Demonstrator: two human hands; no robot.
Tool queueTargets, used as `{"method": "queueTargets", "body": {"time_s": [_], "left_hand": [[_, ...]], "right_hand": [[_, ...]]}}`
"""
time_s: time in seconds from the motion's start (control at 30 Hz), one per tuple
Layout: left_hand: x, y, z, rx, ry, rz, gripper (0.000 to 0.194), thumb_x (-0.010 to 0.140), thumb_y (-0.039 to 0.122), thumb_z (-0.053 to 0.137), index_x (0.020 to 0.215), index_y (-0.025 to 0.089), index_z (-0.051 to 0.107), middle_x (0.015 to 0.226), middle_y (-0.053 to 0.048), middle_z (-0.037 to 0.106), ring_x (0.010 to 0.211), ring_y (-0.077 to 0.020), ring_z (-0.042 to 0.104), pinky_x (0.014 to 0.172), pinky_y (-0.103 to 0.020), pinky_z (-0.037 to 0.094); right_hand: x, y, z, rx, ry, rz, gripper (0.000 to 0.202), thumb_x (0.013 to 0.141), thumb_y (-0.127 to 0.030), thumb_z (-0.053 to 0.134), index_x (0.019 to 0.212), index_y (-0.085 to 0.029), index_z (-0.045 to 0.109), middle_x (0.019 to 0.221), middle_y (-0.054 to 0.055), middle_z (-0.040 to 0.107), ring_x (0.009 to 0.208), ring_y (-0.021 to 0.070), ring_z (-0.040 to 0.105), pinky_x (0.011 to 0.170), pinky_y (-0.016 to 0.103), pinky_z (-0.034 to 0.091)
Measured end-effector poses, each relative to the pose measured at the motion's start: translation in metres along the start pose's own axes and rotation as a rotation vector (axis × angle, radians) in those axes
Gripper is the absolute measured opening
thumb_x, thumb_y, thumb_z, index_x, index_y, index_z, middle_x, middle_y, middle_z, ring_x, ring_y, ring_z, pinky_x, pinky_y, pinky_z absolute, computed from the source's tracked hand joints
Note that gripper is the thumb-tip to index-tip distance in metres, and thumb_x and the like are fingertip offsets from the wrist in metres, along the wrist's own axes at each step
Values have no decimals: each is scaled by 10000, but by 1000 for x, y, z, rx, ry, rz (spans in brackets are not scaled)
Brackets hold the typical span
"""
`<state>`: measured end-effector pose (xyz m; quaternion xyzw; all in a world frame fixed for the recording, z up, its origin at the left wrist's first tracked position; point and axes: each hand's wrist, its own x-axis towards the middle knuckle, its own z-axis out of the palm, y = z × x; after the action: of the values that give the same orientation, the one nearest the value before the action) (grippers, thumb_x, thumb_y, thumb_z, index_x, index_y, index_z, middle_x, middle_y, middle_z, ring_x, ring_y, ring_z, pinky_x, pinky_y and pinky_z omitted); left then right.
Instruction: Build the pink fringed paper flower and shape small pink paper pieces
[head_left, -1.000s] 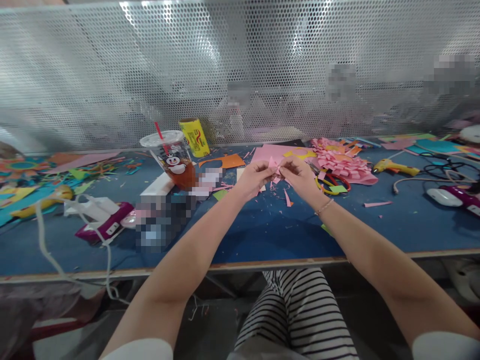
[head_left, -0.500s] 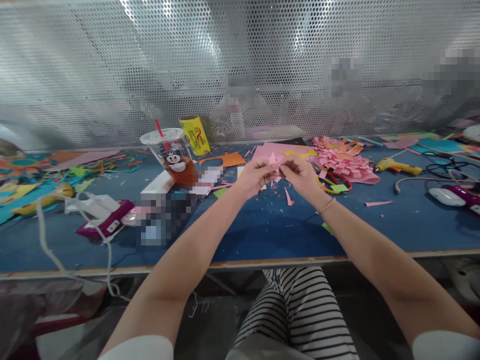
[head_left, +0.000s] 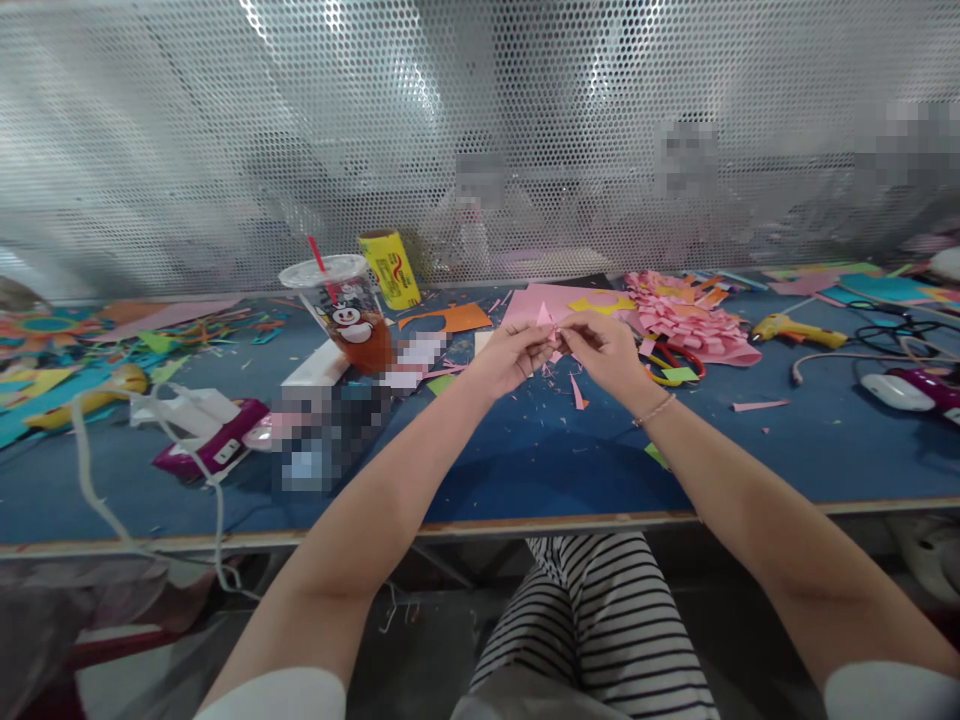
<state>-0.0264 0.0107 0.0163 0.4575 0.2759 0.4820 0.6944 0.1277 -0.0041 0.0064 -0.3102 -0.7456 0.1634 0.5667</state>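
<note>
Pink pointed paper [head_left: 544, 315] is pinched in the tight fingertip grip of a person's left hand [head_left: 514, 358] and right hand [head_left: 602, 347] above a blue bench [head_left: 540, 470], its lower end hidden.

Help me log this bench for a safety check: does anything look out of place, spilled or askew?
The drink cup seems out of place: it holds liquid near cut paper and a purple power strip. A white cable dangles over the front edge of the table. No spill shows.
</note>
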Motion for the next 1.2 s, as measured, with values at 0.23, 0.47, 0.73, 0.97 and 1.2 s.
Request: {"method": "queueTargets", "body": {"time_s": [0.23, 0.47, 0.73, 0.97, 1.2], "left_hand": [[-2, 1, 3, -47, -19, -41, 25, 700, 103, 619, 682, 90, 608, 609, -17, 622, 569, -45, 592, 620, -152, 502], [-3, 1, 5, -75, -20, -36, 81, 733, 104, 581, 656, 86, 597, 593, -19, 614, 552, -44, 584, 598, -148, 504], [-4, 1, 13, -113, 62, -3, 84, 745, 95, 574, 667, 88, 606, 594, -18, 601, 546, -34, 551, 612, -158, 484], [-4, -1, 17, -143, 126, 53, 116, 750, 91, 567, 637, 95, 594, 590, -18, 602, 552, -42, 557, 639, -179, 485], [-4, -2, 19, -135, 158, 100, 115, 742, 117, 584, 628, 97, 582, 578, -2, 584, 541, -33, 544, 604, -165, 450]], "right_hand": [[2, 3, -7, -226, 25, -276, 147, 797, -171, 501, 846, -211, 633, 746, 14, 637, 661, 126, 563, 589, 252, 457], [2, 10, -14, -379, -42, -453, 208, 830, -167, 456, 966, -225, 602, 840, 33, 648, 783, 151, 595, 725, 308, 494], [3, 8, -20, -645, -108, -579, 273, 844, -169, 437, 1085, -189, 565, 919, 77, 641, 848, 179, 584, 787, 335, 484], [4, 4, -20, -758, -146, -603, 309, 861, -190, 404, 1135, -153, 542, 900, 97, 625, 848, 195, 569, 784, 353, 477], [2, 6, -16, -793, -213, -579, 377, 878, -195, 358, 1229, -121, 474, 905, 116, 612, 876, 215, 559, 804, 385, 468]]}}
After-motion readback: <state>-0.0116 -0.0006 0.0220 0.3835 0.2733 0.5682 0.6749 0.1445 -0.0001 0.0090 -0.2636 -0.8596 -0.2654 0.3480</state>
